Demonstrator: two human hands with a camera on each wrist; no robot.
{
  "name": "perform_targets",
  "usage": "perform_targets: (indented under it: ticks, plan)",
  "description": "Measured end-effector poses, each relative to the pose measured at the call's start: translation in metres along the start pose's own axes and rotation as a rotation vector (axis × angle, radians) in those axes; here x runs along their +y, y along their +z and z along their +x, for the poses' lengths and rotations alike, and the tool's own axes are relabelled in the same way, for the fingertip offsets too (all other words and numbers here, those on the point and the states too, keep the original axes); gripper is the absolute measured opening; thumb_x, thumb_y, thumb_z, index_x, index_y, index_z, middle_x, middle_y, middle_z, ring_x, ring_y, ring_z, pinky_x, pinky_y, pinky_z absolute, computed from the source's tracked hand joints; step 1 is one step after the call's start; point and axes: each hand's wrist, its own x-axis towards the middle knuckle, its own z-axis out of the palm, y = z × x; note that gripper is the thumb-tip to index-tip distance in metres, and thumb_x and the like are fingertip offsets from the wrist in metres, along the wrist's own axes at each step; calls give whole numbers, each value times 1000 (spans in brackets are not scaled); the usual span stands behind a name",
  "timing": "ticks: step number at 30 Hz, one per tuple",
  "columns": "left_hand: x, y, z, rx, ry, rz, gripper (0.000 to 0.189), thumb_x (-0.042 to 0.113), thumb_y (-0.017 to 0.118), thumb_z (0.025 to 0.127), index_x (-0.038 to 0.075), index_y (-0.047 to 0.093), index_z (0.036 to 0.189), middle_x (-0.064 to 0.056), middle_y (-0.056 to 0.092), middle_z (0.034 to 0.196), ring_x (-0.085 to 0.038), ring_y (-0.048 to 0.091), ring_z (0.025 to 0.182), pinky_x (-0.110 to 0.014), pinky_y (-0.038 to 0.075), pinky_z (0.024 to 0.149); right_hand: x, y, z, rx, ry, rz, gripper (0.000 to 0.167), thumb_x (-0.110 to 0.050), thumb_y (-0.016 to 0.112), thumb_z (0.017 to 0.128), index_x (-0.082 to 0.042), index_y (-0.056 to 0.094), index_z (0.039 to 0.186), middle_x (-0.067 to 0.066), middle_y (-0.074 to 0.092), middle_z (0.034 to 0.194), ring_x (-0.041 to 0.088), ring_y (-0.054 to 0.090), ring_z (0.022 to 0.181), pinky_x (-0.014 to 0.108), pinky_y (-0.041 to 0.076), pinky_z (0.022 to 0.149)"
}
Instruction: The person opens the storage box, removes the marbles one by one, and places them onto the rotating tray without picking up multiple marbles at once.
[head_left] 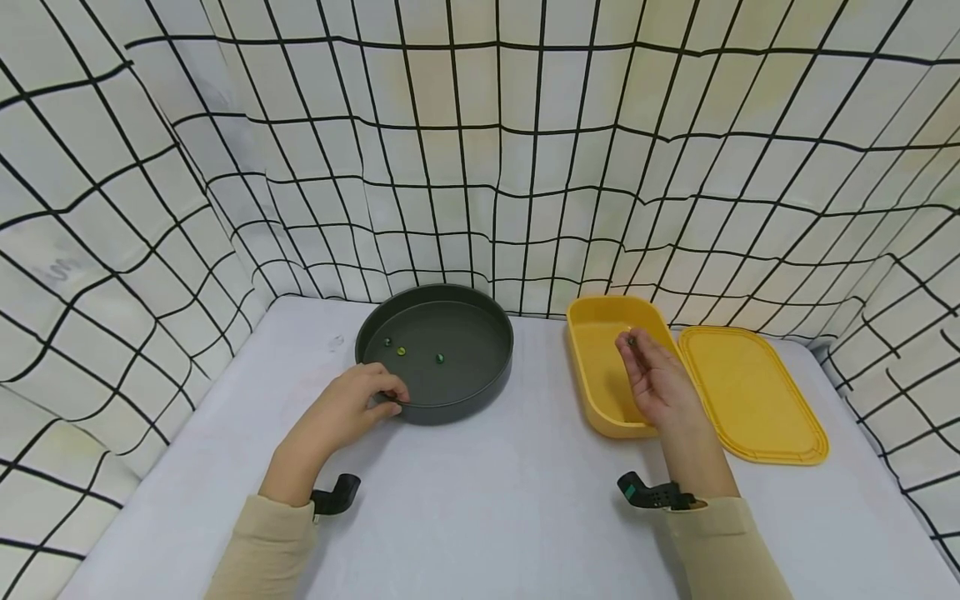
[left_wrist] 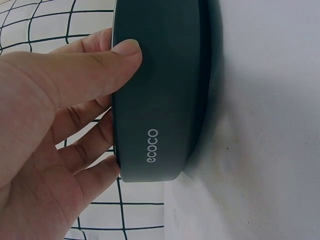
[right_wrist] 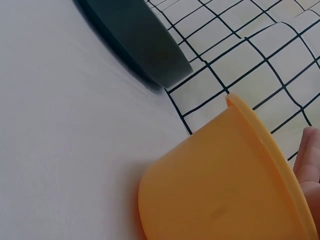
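Note:
My left hand (head_left: 351, 410) grips the near left rim of a dark green round tray (head_left: 450, 410), thumb on the outer wall and fingers inside the rim. In the left wrist view the thumb (left_wrist: 127, 52) presses the wall above the printed letters "ecoco". Three small glass marbles lie on the tray floor: a dark one (head_left: 387, 342), a yellow-green one (head_left: 401, 351) and a green one (head_left: 440, 358). Over a yellow rectangular container (head_left: 600, 367), my right hand (head_left: 660, 383), palm turned up, pinches a small dark marble (head_left: 632, 341) at its fingertips.
A yellow lid (head_left: 757, 396) lies flat to the right of the container. White walls with a black grid net (head_left: 495, 150) enclose the back and sides of the white table (head_left: 480, 517). Each wrist wears a black camera, such as the left camera (head_left: 337, 494).

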Motion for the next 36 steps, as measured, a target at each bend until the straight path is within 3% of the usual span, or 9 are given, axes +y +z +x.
perform_targets:
  ticks: [7, 22, 30, 36]
  plan:
    - [-2, -2, -1, 4, -2, 2, 16, 7, 79, 84, 20, 73, 92, 8, 62, 90, -19, 60, 90, -39, 49, 82, 5, 5, -3, -108, -22, -82, 18, 0, 63, 95, -5, 72, 110, 9, 74, 104, 18, 73, 100, 24, 53, 90]
    - [2, -1, -1, 0, -7, -11, 15, 6, 78, 84, 18, 74, 92, 6, 63, 90, -22, 61, 91, -40, 50, 83, 14, 23, -4, -256, 1, -208, 16, -4, 55, 101, -2, 63, 116, 10, 72, 105, 20, 73, 99, 26, 54, 91]
    - [1, -2, -2, -1, -9, -9, 15, 7, 78, 85, 18, 73, 93, 6, 63, 91, -21, 61, 91, -40, 49, 83, 25, 43, -1, -237, 35, -307, 14, -4, 58, 100, -3, 66, 112, 11, 73, 107, 18, 73, 96, 25, 55, 89]
    - [0, -1, -1, -3, -6, -5, 16, 7, 78, 85, 20, 73, 92, 7, 63, 91, -19, 60, 91, -40, 49, 84, 38, 54, 1, -228, 53, -386, 19, -6, 61, 99, -4, 65, 117, 9, 72, 108, 17, 72, 99, 26, 53, 92]
